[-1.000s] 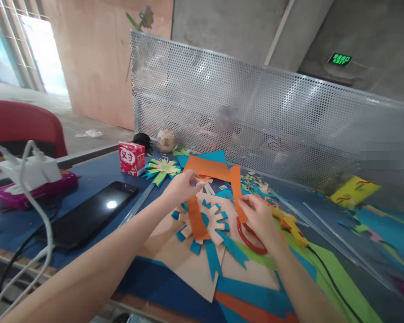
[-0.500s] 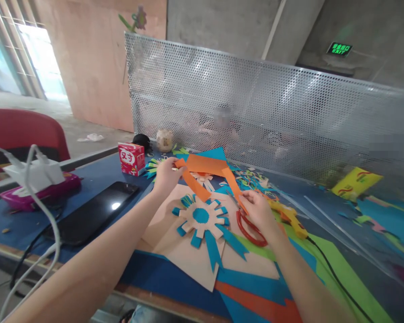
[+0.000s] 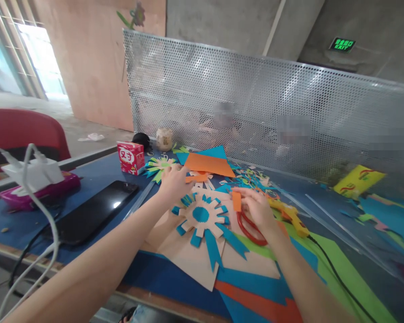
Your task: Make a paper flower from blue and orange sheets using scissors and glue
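My left hand (image 3: pixel 172 183) is closed on one end of an orange paper strip (image 3: pixel 195 178), just past a blue and beige paper rosette (image 3: pixel 202 217). My right hand (image 3: pixel 256 209) pinches the strip's other end (image 3: pixel 236 200) above red-handled scissors (image 3: pixel 248 229). The rosette lies flat on beige paper (image 3: pixel 188 255) between my forearms. A larger orange sheet (image 3: pixel 207 164) lies behind the hands on a blue sheet.
A black tablet (image 3: pixel 89 216), a red carton (image 3: pixel 131 157), a pink case (image 3: pixel 37 190) with a white charger and cables are at left. A yellow glue gun (image 3: pixel 289 217) with black cord lies right. A perforated metal screen (image 3: pixel 256 103) backs the table. Paper scraps lie about.
The orange strip, stretched out between my hands earlier, has been drawn in and folded short. Both hands have come lower and closer together above the rosette.
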### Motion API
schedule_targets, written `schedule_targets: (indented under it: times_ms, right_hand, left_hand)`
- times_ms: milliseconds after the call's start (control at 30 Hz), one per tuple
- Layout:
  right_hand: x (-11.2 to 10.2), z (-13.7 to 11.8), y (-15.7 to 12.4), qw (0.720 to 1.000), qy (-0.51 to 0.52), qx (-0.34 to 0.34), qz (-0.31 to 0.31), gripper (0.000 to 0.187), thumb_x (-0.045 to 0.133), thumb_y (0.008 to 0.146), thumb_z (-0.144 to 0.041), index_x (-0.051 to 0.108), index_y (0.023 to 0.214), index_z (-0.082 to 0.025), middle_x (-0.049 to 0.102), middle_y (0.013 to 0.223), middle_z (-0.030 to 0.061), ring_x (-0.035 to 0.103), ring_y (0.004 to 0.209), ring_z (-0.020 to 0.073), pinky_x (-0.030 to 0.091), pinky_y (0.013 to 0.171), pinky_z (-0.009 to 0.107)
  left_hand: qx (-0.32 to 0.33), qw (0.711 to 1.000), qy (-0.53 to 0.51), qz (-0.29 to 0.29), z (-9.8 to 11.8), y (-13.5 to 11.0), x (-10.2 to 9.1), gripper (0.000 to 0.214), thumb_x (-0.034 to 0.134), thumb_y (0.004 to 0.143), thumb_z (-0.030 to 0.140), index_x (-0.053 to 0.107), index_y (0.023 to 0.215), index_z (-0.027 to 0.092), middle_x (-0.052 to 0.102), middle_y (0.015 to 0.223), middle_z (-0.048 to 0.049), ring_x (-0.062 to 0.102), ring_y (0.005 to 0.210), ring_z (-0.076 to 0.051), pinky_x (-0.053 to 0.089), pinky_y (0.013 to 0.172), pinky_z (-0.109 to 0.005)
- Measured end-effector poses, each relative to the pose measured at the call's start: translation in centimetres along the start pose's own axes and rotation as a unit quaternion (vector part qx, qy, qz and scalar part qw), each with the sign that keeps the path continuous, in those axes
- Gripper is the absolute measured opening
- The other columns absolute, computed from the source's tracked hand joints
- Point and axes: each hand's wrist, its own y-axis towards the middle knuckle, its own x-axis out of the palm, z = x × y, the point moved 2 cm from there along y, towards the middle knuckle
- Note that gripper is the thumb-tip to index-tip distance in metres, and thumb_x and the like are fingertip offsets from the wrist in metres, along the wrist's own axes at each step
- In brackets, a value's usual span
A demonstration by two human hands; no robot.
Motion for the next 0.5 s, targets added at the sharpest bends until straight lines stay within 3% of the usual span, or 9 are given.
schedule_targets:
  times_ms: [100,167,300,500]
  right_hand:
    - [0.6,0.0,-0.2,0.998,-0.002,-0.058,-0.034,0.043,0.04,0.065,-0.014,0.06,0.103,-0.02,0.062,0.109,0.0046,0.059,0.097,0.0189,0.049,0.079,0.03]
    - [1.2,0.2,-0.2,0.992,-0.024,-0.095,-0.075,0.048,0.04,0.066,-0.011,0.056,0.11,-0.021,0.061,0.111,0.0049,0.058,0.1,0.0179,0.047,0.084,0.031]
    - [1.9,0.8,0.3,0.984,-0.08,-0.113,-0.112,0.044,0.04,0.074,-0.013,0.052,0.116,-0.023,0.061,0.111,0.0054,0.06,0.097,0.0183,0.047,0.085,0.035]
    - [1.2,1.5,1.3,0.98,-0.133,-0.142,-0.04,0.043,0.041,0.077,-0.017,0.05,0.119,-0.02,0.053,0.124,0.0068,0.049,0.114,0.0202,0.039,0.095,0.037]
  left_hand:
    - [0.022,0.988,-0.009,-0.152,0.5,-0.4,0.9,0.042,0.054,0.067,0.053,0.06,0.087,0.017,0.063,0.084,-0.0114,0.058,0.084,-0.03,0.044,0.069,-0.035]
    - [0.025,0.982,-0.017,-0.188,0.6,-0.6,1.3,0.049,0.062,0.058,0.052,0.058,0.092,0.017,0.063,0.078,-0.0087,0.059,0.075,-0.028,0.043,0.061,-0.032]
    - [0.063,0.975,-0.087,-0.194,0.7,-0.8,1.3,0.059,0.071,0.05,0.035,0.054,0.104,0.019,0.062,0.077,-0.0038,0.06,0.073,-0.024,0.043,0.059,-0.028]
    - [0.034,0.955,-0.252,-0.154,0.9,-0.1,0.3,0.062,0.069,0.052,0.018,0.048,0.111,0.015,0.059,0.087,-0.004,0.058,0.072,-0.017,0.045,0.061,-0.026]
